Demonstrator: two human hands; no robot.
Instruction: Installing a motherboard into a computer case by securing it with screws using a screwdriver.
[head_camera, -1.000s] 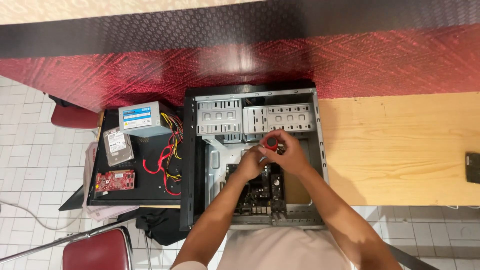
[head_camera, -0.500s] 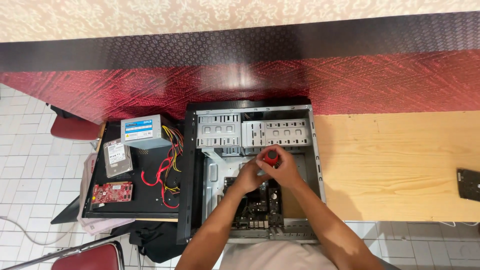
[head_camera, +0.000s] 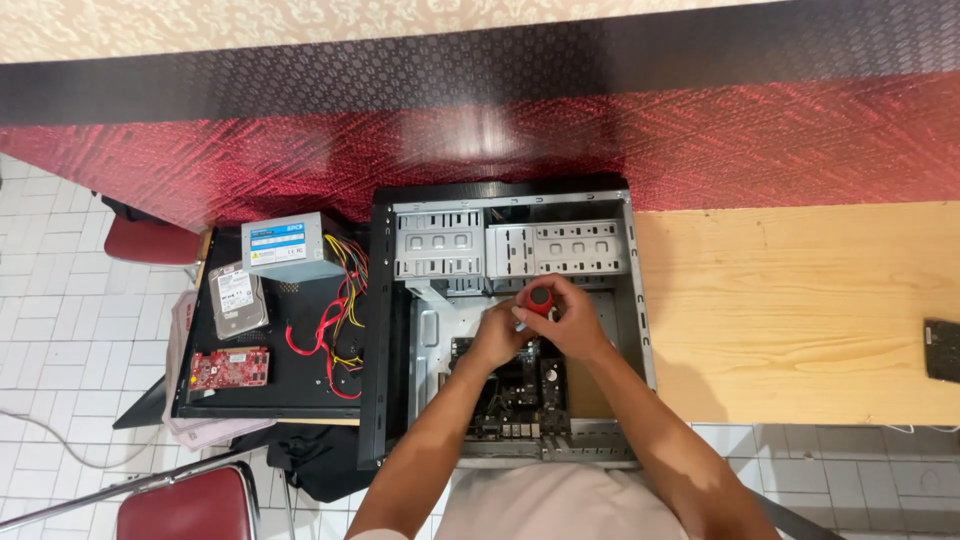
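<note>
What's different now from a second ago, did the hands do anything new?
Very little. The right hand still grips the red-handled screwdriver upright over the motherboard inside the open computer case, and the left hand still steadies it low down. Both hands shifted only slightly; much of that looks like the head camera moving. The power supply, hard drive and red card stayed put.

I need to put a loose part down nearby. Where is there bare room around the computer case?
The wooden table is bare from the computer case to the dark object at its right edge. The black panel left of the case is crowded: power supply, hard drive, red circuit card, cables. Both hands fill the case.
</note>
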